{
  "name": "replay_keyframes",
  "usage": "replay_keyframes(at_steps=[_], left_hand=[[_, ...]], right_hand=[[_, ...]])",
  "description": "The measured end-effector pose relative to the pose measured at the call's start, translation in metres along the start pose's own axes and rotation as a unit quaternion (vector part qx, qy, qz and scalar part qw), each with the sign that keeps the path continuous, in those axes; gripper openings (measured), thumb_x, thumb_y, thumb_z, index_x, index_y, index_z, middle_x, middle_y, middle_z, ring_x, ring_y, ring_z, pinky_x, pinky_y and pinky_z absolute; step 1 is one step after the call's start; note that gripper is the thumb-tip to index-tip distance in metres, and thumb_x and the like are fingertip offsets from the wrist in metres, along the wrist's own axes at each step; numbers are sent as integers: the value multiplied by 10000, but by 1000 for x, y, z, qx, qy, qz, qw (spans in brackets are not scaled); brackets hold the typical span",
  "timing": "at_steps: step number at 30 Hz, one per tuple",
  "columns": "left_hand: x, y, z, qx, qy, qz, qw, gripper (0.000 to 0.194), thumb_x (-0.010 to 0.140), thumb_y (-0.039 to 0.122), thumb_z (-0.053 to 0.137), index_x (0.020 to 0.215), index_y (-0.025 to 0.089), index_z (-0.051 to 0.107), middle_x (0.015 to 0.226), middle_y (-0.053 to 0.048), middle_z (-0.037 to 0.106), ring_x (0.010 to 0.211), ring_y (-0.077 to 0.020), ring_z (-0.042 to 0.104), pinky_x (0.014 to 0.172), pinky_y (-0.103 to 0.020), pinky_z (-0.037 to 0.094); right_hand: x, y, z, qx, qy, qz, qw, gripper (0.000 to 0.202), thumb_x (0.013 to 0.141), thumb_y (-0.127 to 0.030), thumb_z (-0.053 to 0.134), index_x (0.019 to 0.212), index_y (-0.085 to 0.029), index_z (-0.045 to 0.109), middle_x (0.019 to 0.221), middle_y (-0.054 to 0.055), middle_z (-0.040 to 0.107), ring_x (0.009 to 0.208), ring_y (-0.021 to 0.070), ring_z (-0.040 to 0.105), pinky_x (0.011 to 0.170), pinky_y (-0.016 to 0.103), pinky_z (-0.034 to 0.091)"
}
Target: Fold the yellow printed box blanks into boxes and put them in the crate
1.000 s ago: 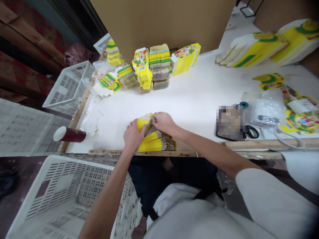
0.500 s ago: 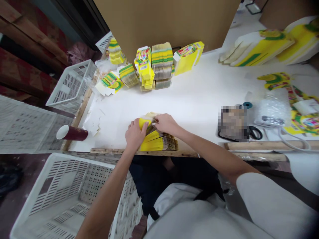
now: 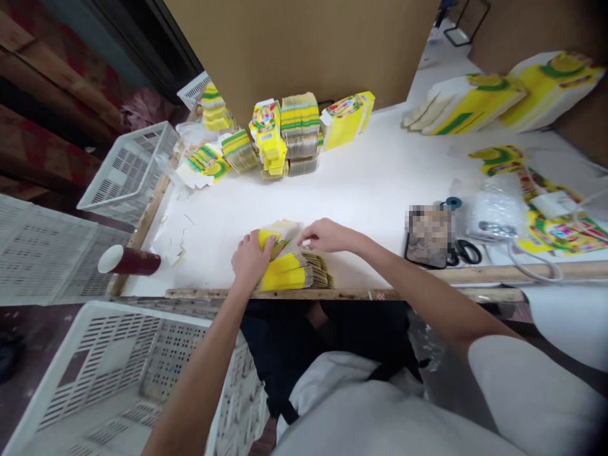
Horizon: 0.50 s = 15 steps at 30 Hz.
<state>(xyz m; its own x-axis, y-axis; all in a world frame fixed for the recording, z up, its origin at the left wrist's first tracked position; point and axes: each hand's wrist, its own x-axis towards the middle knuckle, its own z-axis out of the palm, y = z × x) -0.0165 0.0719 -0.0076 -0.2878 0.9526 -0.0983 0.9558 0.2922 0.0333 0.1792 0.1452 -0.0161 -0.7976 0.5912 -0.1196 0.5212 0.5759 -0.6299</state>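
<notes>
Our left hand (image 3: 249, 261) has its grip closed on the yellow end of the stack of flat cartons (image 3: 293, 272), which lies at the near edge of the tabletop (image 3: 370, 190). Our right hand (image 3: 327, 235) hovers just beside it, its grip loosely curled and empty.

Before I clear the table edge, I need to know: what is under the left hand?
The left hand presses a fanned stack of flat yellow cartons lying on the white table. The cartons beneath the palm are covered.
</notes>
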Motion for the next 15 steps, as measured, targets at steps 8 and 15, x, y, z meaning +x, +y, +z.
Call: replay_keyframes(at_steps=[8, 15], left_hand=[[-1, 0, 1, 11, 7, 8, 1000, 487, 893, 552, 285, 1186, 213, 477, 1092, -117, 616, 1038, -282, 574, 781, -373, 463], [0, -1, 2, 16, 9, 5, 1000, 494, 894, 553, 281, 1187, 206, 475, 1093, -122, 617, 1031, -286, 576, 772, -378, 463]], right_hand=[[16, 4, 25, -75, 144, 37, 986, 348, 870, -154, 442, 1135, -247, 647, 1096, 109, 554, 915, 208, 524, 698, 289, 393], [20, -1, 25, -114, 141, 20, 983, 271, 872, -134, 418, 1037, -193, 625, 1032, 93, 594, 927, 211, 492, 779, 299, 369]])
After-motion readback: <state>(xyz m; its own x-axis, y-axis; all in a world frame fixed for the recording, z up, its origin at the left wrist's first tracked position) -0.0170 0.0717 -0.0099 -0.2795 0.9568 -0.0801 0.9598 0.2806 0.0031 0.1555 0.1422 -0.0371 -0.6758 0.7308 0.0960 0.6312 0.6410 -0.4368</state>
